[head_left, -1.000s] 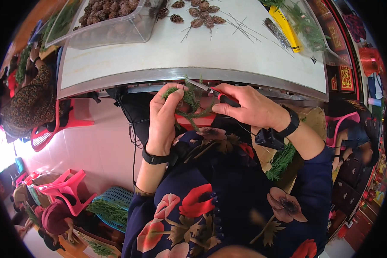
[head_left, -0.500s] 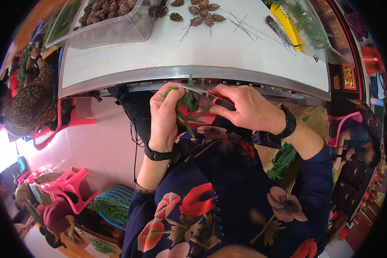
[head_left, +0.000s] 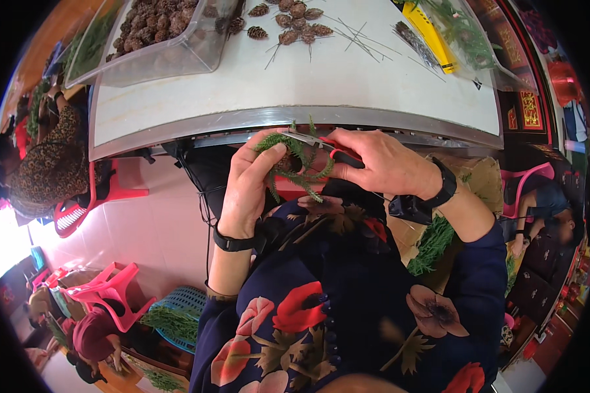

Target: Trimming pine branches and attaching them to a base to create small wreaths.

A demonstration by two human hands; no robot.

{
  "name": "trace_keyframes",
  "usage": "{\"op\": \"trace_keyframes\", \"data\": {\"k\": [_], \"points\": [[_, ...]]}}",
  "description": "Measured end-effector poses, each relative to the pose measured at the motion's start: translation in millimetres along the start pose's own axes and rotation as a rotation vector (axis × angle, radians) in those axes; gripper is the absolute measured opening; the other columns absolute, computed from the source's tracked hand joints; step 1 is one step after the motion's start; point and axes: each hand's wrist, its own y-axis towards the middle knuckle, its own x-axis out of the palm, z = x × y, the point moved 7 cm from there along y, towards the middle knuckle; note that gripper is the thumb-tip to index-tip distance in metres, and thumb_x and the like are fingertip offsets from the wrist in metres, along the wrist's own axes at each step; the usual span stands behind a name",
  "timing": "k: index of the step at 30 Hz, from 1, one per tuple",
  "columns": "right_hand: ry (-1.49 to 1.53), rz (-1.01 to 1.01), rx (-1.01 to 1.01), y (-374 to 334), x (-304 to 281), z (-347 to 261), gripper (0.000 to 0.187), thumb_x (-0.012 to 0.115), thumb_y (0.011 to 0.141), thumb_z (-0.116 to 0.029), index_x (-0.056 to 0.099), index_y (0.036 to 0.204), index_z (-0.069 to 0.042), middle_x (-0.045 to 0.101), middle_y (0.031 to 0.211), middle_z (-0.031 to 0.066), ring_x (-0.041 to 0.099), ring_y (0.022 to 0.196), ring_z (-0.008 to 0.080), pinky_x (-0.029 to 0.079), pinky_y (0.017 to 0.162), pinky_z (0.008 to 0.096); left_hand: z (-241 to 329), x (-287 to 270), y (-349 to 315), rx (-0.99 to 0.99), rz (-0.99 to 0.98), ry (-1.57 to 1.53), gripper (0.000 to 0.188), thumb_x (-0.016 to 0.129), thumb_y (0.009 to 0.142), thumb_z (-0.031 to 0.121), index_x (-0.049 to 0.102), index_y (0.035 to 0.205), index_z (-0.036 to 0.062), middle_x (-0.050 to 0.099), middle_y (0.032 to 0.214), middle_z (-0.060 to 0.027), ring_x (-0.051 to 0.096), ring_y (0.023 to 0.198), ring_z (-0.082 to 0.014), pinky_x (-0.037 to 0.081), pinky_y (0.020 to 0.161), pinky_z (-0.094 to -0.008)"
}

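Left hand [head_left: 248, 187] is curled around a green evergreen sprig [head_left: 294, 160], fingers closed on its stem end and a small brown cone-like piece tucked against the palm, held just below the near edge of the white table [head_left: 308, 78]; right hand [head_left: 383, 164] is closed around red-handled scissors [head_left: 328, 147], grip tight, blades pointing left into the sprig, how far the blades are apart is hard to tell. Sprig sits between the 2 hands, over the lap, not on the table. Judgement: sprig is light, soft and springy, thin needle branches bend easily and could shed or snap if squeezed, best held low on the woody stem near the base, not by the tips; scissors are stiff and want a firm hold at the handles. On the table, well apart from the hands: clear plastic tub [head_left: 157, 39] of pine cones at far left, loose pine cones [head_left: 295, 19] and thin wire pins [head_left: 354, 36] in the middle, yellow tool [head_left: 429, 36] and a clear tray of greenery [head_left: 478, 39] at far right. Black wristbands on both wrists, floral dark sleeves. More green sprigs [head_left: 432, 239] lie by the right elbow, blue basket [head_left: 183, 314] with greenery and pink plastic stools [head_left: 111, 288] on the floor at left, another person [head_left: 39, 170] in patterned clothes sits at left edge
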Motion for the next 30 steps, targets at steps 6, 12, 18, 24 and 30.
{"op": "trace_keyframes", "data": {"k": [6,12,18,24,30], "points": [[-0.024,0.004,0.035,-1.7,-3.6,6.3,0.033,0.068,0.089,-0.022,0.059,0.112,0.000,0.065,0.090,0.0209,0.061,0.082,0.0414,0.049,0.070,0.0408,-1.0,4.7,0.1,0.028,-0.021,0.075,0.033,0.055,0.094,0.009,0.055,0.124,-0.0048,0.065,0.114,-0.0118,0.062,0.104,-0.0176,0.046,0.096,-0.0311],[-0.066,0.099,0.043,-5.8,-14.1,8.4,0.033,0.068,0.086,-0.030,0.060,0.102,-0.001,0.065,0.080,0.0211,0.063,0.076,0.0413,0.049,0.067,0.0450,-4.8,8.9,1.5,0.007,-0.068,0.229,0.032,0.056,0.095,0.010,0.054,0.123,-0.0036,0.065,0.111,-0.0109,0.062,0.104,-0.0177,0.047,0.095,-0.0309],[0.083,0.032,-0.011,-13.6,-28.4,1.7,0.039,0.070,0.085,-0.030,0.059,0.109,-0.001,0.066,0.088,0.0191,0.063,0.079,0.0368,0.049,0.072,0.0408,-5.3,8.6,6.5,-0.068,-0.143,-0.084,0.031,0.055,0.095,0.008,0.054,0.124,-0.0032,0.064,0.105,-0.0089,0.062,0.091,-0.0155,0.049,0.084,-0.0279],[0.105,0.002,-0.041,-12.6,-28.1,-2.9,0.049,0.071,0.086,-0.028,0.056,0.123,-0.001,0.067,0.096,0.0172,0.063,0.082,0.0274,0.049,0.077,0.0341,-12.7,6.9,3.0,-0.168,-0.078,-0.238,0.030,0.055,0.094,0.009,0.054,0.120,-0.0049,0.064,0.102,-0.0110,0.062,0.084,-0.0186,0.051,0.075,-0.0309],[0.191,-0.075,-0.094,-8.2,-25.6,-9.0,0.048,0.071,0.086,-0.029,0.057,0.122,-0.001,0.067,0.099,0.0163,0.062,0.083,0.0252,0.049,0.077,0.0336,-10.7,18.1,-1.6,-0.211,-0.419,-0.567,0.032,0.055,0.093,0.011,0.054,0.119,-0.0065,0.065,0.100,-0.0137,0.064,0.078,-0.0204,0.053,0.068,-0.0339]]}}
